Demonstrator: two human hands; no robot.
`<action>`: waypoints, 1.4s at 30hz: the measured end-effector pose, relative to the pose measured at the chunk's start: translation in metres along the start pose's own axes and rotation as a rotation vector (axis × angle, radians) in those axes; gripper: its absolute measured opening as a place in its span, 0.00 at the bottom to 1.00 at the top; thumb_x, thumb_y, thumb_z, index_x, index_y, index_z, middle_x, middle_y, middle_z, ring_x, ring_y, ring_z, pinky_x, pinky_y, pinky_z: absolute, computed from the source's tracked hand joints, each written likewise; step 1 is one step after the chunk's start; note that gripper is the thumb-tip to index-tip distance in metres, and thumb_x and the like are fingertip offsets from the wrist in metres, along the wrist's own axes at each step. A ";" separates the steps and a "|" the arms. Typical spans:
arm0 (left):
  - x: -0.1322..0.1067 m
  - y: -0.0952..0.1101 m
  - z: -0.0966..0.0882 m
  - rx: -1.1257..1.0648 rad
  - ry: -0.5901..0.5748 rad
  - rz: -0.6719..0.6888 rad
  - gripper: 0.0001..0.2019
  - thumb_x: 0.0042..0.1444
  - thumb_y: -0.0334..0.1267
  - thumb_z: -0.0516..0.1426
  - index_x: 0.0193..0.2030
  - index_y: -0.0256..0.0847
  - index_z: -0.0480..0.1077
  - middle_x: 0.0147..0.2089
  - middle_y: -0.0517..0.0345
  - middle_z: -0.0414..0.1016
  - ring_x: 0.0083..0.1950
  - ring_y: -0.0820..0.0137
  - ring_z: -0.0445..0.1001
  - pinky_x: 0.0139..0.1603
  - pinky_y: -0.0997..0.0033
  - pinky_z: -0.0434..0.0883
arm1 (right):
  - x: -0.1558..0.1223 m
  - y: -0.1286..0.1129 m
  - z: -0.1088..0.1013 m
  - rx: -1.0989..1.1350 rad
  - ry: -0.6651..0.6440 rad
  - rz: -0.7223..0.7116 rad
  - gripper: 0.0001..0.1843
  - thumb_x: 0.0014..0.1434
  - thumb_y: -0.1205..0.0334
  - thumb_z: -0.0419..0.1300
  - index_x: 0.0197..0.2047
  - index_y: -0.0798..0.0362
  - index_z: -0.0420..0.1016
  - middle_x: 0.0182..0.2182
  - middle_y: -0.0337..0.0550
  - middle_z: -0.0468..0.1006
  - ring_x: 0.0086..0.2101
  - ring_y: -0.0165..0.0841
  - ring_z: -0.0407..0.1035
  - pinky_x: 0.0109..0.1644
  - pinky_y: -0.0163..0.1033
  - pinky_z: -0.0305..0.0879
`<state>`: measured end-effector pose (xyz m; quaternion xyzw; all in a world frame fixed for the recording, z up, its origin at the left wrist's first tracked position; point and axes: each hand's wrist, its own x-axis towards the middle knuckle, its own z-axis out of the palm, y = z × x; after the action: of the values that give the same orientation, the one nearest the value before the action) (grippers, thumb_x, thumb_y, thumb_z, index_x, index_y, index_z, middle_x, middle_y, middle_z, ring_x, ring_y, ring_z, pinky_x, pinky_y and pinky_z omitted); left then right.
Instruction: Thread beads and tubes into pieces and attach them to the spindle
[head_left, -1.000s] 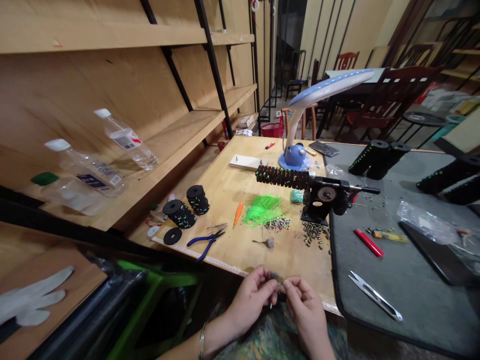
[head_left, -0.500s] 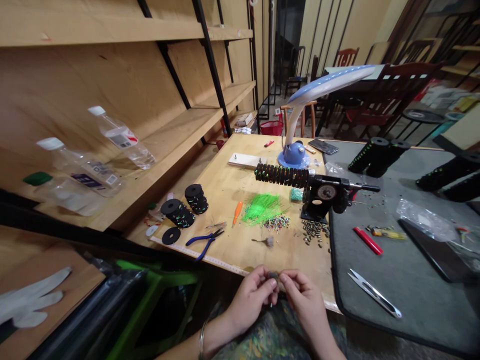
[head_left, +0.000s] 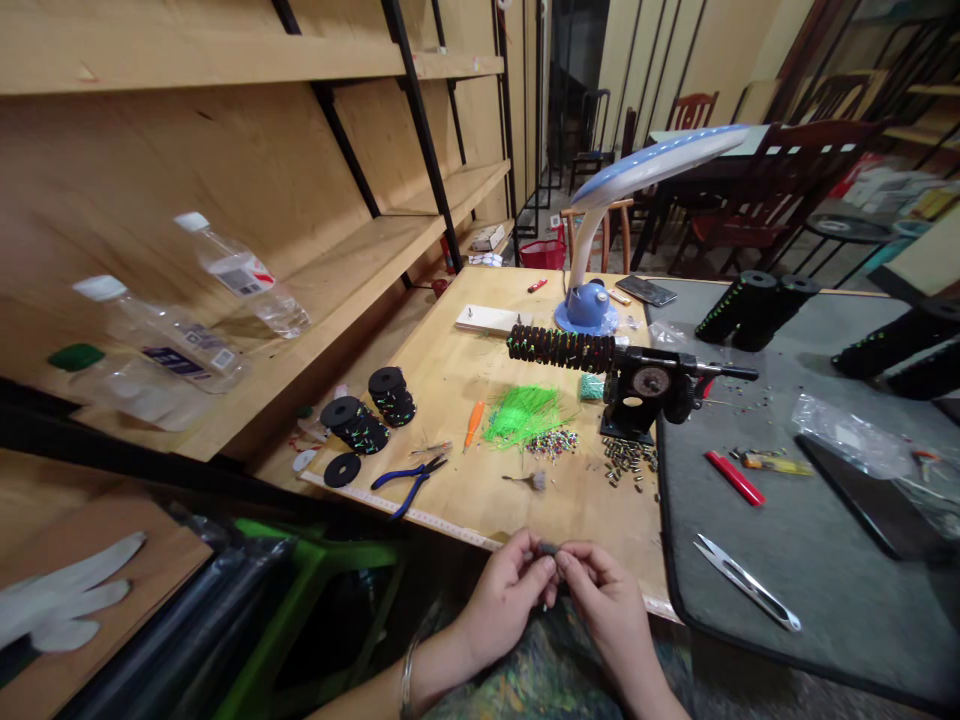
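Observation:
My left hand (head_left: 504, 592) and my right hand (head_left: 602, 586) meet at the table's front edge, fingertips pinched together. Between them sits a small dark grey piece (head_left: 547, 549), mostly hidden by the fingers, so its kind is unclear. Just beyond lies a small grey tuft with a thin stem (head_left: 535, 480). Farther back are a pile of bright green strands (head_left: 527, 412), mixed coloured beads (head_left: 553, 443) and small metal cylinders (head_left: 628, 460). An orange-handled tool (head_left: 473, 424) and blue-handled pliers (head_left: 409, 484) rest to the left.
A black clamp-like device (head_left: 634, 400) carries a row of black discs (head_left: 559, 348). Behind it stands a blue desk lamp (head_left: 586, 303). Stacked black spools (head_left: 354, 424) are at left. Thread snips (head_left: 746, 583) and a red lighter-like object (head_left: 735, 478) lie on the grey mat (head_left: 720, 640).
My fingertips have drawn slightly closer together around the small dark piece. The view has shifted very slightly; everything on the table stays in place.

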<state>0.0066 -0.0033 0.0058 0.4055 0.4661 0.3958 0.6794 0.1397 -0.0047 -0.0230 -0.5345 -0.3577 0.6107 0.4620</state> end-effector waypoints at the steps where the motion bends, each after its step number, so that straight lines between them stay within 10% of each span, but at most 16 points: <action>1: 0.000 0.000 0.001 0.002 0.000 -0.002 0.19 0.53 0.54 0.59 0.31 0.39 0.62 0.24 0.65 0.63 0.25 0.76 0.62 0.28 0.74 0.58 | -0.001 0.000 0.000 -0.005 -0.011 -0.012 0.25 0.44 0.40 0.68 0.28 0.56 0.75 0.14 0.35 0.70 0.15 0.26 0.59 0.20 0.32 0.52; 12: 0.004 -0.014 0.001 -0.081 0.026 -0.079 0.17 0.53 0.52 0.59 0.32 0.39 0.63 0.21 0.66 0.64 0.22 0.77 0.62 0.24 0.76 0.55 | -0.005 0.000 0.003 0.032 -0.036 -0.010 0.24 0.47 0.39 0.65 0.26 0.53 0.69 0.14 0.36 0.72 0.17 0.29 0.64 0.23 0.33 0.59; 26: 0.003 -0.009 0.005 0.018 0.034 -0.010 0.17 0.53 0.52 0.59 0.30 0.41 0.60 0.22 0.68 0.60 0.23 0.77 0.59 0.27 0.74 0.58 | -0.001 -0.008 -0.002 0.080 0.124 0.083 0.27 0.36 0.37 0.69 0.25 0.53 0.71 0.10 0.26 0.57 0.12 0.22 0.47 0.16 0.29 0.41; 42: 0.003 -0.014 0.002 0.049 0.025 0.034 0.16 0.57 0.51 0.57 0.33 0.38 0.63 0.24 0.65 0.62 0.25 0.76 0.61 0.29 0.74 0.60 | -0.003 -0.005 0.003 0.071 0.050 0.056 0.27 0.40 0.39 0.69 0.26 0.56 0.73 0.13 0.32 0.66 0.15 0.23 0.53 0.18 0.29 0.46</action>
<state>0.0115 -0.0064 -0.0079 0.4250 0.4771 0.4007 0.6567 0.1380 -0.0057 -0.0169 -0.5427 -0.3092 0.6222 0.4720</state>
